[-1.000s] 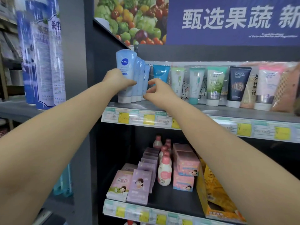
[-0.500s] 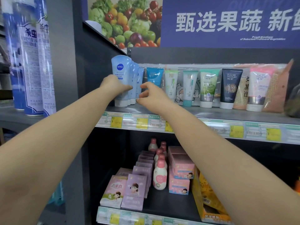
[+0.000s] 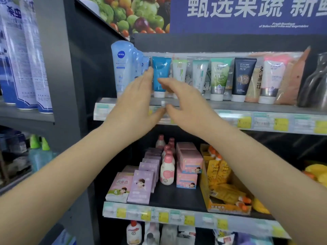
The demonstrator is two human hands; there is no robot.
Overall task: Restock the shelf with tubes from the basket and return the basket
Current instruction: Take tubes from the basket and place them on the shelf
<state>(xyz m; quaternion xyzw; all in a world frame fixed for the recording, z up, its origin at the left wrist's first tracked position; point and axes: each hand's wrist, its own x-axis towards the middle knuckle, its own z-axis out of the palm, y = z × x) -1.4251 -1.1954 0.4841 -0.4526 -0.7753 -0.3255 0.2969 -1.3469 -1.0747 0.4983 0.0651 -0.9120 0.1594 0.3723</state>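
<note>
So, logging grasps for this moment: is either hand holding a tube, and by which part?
Nothing is held: left hand and right hand are both open before the tubes.

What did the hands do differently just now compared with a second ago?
Both hands let go: the left hand released the pale blue tubes and opened, and the right hand drew back, fingers spread. The tubes stayed standing at the shelf's left end.

glossy plastic tubes (image 3: 123, 68), matt shelf (image 3: 247, 105)
</note>
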